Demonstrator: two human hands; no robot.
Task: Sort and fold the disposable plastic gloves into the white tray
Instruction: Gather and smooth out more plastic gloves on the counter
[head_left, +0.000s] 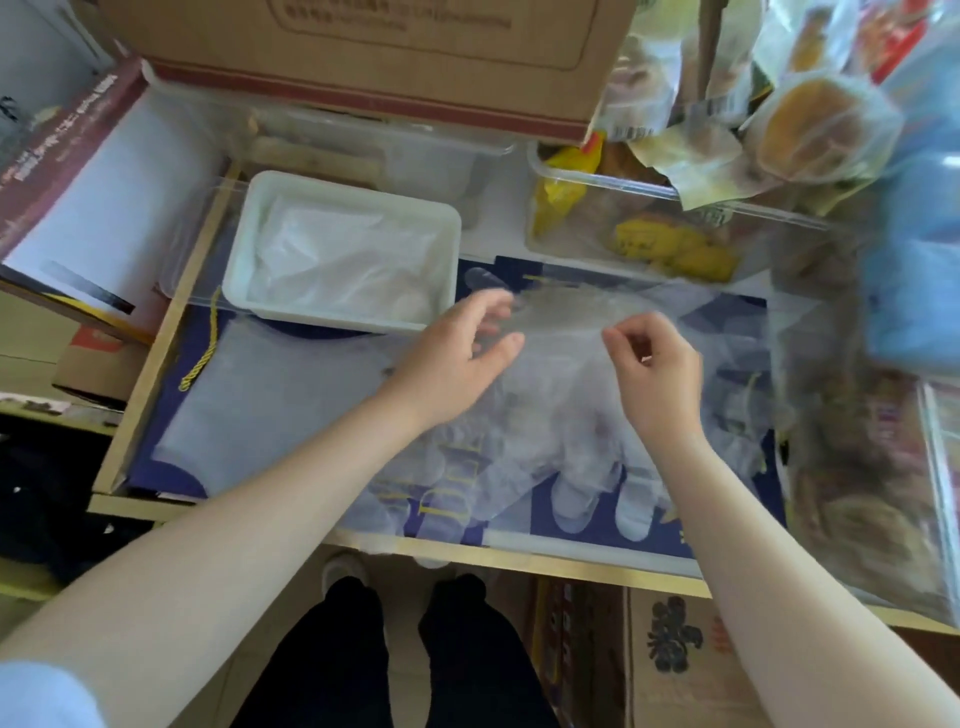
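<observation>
A white tray (244, 249) stands at the back left of the blue surface, with folded clear gloves (343, 254) lying inside it. A loose pile of clear plastic gloves (550, 441) covers the middle of the surface, their fingers pointing toward me. My left hand (457, 353) hovers just right of the tray, thumb and fingers curled round the edge of a clear glove (561, 322). My right hand (654, 369) pinches the same glove's upper edge further right. The glove is stretched between both hands.
A cardboard box (363, 57) overhangs the back. A clear bin of yellow snack packets (649, 228) sits at back right, with bagged bread (810, 124) above it. More packaged goods (857, 467) crowd the right side. A gold-edged frame (519, 556) borders the surface.
</observation>
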